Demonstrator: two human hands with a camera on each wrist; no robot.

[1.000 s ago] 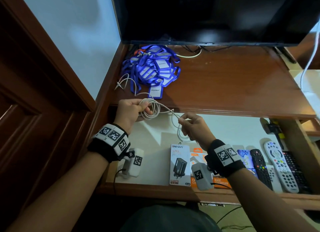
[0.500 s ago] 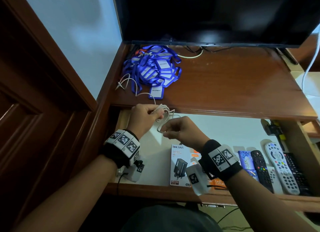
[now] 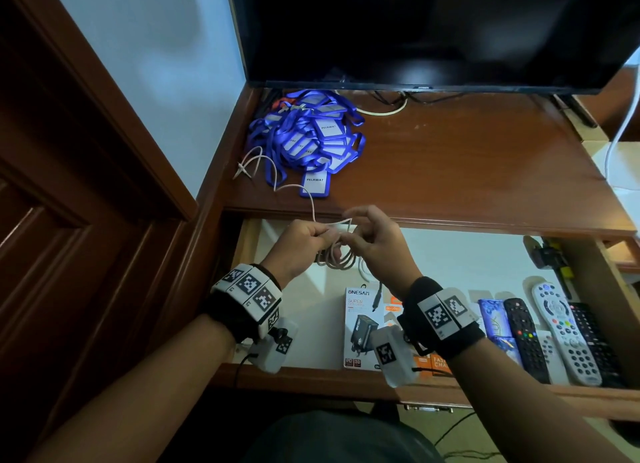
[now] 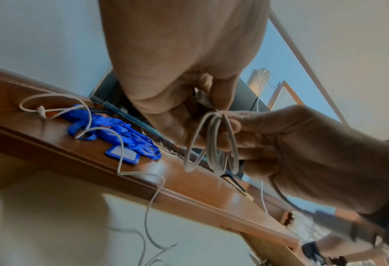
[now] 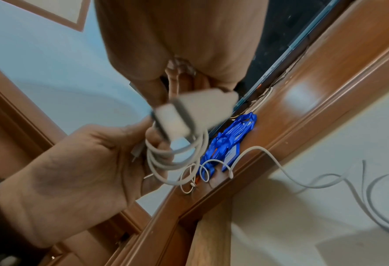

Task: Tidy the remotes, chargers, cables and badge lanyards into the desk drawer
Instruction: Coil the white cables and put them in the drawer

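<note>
A white cable hangs in a small coil over the open drawer. My left hand grips the coil at its top. Right beside it, my right hand pinches the same cable. The cable's loose end trails up over the desk edge to its plug next to the blue badge lanyards. In the left wrist view the coil shows several loops between both hands. A blurred white connector swings under my right hand's fingers in the right wrist view. Remotes and a charger box lie in the drawer.
A dark TV screen stands at the back of the wooden desk top. A wooden door is on the left. More boxes and a blue pack lie between the charger box and the remotes.
My right hand has come in from the right and now meets my left hand. The slack between them is gathered into the coil, which hangs lower over the drawer.
</note>
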